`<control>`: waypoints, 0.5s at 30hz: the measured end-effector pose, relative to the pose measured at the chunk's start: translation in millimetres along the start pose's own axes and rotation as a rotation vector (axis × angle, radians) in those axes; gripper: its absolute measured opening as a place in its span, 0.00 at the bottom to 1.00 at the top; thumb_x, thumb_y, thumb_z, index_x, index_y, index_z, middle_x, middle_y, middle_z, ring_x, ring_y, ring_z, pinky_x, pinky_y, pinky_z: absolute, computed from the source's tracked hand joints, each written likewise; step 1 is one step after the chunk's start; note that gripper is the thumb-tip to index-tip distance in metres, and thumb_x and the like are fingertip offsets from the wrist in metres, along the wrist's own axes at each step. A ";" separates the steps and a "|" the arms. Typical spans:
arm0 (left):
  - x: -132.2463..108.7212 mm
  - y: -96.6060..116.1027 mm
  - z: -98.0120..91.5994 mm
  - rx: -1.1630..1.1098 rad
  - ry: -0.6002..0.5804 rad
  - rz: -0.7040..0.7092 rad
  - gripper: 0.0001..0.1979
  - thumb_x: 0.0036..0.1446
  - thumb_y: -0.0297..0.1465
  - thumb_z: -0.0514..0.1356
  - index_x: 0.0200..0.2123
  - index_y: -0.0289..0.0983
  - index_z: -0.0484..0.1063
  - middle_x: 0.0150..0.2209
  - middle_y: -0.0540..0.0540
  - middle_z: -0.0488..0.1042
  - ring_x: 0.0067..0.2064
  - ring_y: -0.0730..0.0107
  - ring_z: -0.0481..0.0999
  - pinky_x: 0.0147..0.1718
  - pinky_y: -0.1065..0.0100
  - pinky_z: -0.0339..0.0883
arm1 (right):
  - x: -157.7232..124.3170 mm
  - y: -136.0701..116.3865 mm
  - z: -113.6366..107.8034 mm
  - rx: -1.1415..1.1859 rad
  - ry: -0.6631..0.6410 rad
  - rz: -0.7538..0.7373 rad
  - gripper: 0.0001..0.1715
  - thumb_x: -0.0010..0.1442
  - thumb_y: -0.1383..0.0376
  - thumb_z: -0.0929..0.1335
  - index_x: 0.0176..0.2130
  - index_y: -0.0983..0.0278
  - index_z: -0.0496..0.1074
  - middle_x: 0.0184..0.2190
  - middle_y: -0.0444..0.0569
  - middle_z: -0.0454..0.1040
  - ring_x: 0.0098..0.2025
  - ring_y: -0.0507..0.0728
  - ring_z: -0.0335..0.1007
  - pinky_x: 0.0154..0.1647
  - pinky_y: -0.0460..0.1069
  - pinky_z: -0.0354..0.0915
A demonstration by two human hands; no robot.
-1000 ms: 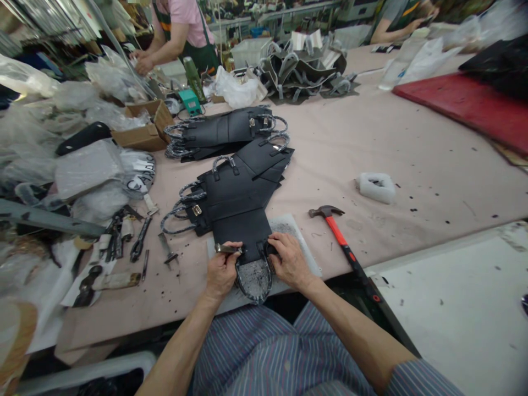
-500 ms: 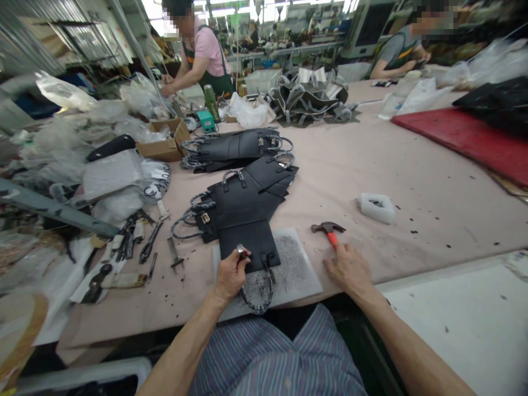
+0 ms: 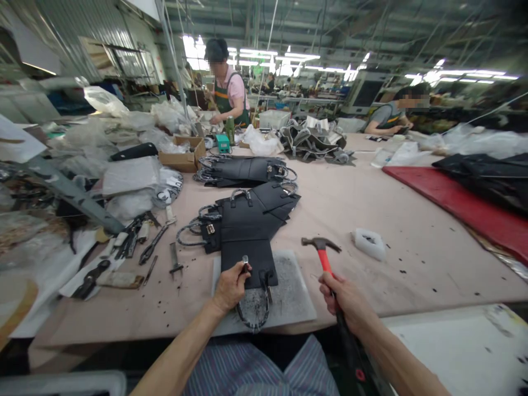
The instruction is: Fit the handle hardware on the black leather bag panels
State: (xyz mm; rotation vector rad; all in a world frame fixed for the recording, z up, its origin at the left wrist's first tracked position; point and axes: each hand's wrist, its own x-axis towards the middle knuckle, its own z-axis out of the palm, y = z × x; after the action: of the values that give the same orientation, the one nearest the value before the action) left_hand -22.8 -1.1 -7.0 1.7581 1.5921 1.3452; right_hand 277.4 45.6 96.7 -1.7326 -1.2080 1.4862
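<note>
One hammer (image 3: 324, 259) was clamped in the right hand (image 3: 345, 301), head pointing away from the body, handle slanting back past the near edge of the tabletop (image 3: 330, 201). One short metal tool (image 3: 245, 260), pinched roughly upright in the left hand (image 3: 230, 287), was over one black panel (image 3: 259, 257); tabletop stretched between hammer and one white block (image 3: 373, 250).

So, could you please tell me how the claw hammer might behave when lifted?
The claw hammer is probably heavier toward its head, which looks metal and tops a long handle. That handle looks straight, so it likely stays stiff. Slipping seems unlikely, given the right hand curled around it.
</note>
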 end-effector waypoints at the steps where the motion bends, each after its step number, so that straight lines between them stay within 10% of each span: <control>1: -0.1 -0.3 0.2 -0.001 0.001 0.001 0.08 0.63 0.27 0.56 0.43 0.41 0.73 0.40 0.47 0.83 0.43 0.65 0.84 0.45 0.64 0.78 | -10.1 -15.7 6.1 -0.005 0.014 -0.124 0.18 0.66 0.50 0.62 0.34 0.60 0.65 0.21 0.38 0.61 0.16 0.48 0.53 0.15 0.44 0.52; 7: 1.2 0.2 0.9 0.014 -0.016 0.002 0.09 0.62 0.27 0.56 0.43 0.41 0.73 0.40 0.47 0.83 0.43 0.65 0.84 0.45 0.64 0.78 | -51.8 -78.4 40.4 -0.578 0.112 -0.954 0.18 0.70 0.53 0.60 0.31 0.58 0.64 0.20 0.43 0.65 0.19 0.52 0.57 0.21 0.49 0.50; 11: 1.4 -0.9 1.4 0.022 -0.015 -0.002 0.08 0.62 0.27 0.56 0.41 0.41 0.74 0.38 0.46 0.83 0.41 0.64 0.84 0.42 0.65 0.78 | -57.7 -94.1 42.5 -0.906 -0.046 -1.024 0.17 0.69 0.55 0.61 0.28 0.57 0.62 0.17 0.43 0.65 0.15 0.52 0.51 0.21 0.52 0.42; 15: 0.9 -1.6 1.2 0.006 -0.026 -0.003 0.09 0.63 0.27 0.56 0.43 0.41 0.73 0.40 0.46 0.83 0.43 0.64 0.84 0.45 0.63 0.78 | -67.8 -114.0 38.9 -0.564 0.304 -1.042 0.16 0.72 0.53 0.58 0.34 0.56 0.64 0.21 0.44 0.68 0.20 0.54 0.60 0.22 0.50 0.53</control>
State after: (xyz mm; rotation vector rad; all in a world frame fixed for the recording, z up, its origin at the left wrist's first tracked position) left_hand -22.7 0.5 -8.5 1.7694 1.5857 1.3121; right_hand 209.7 30.7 216.4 -1.1693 -2.0095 0.2721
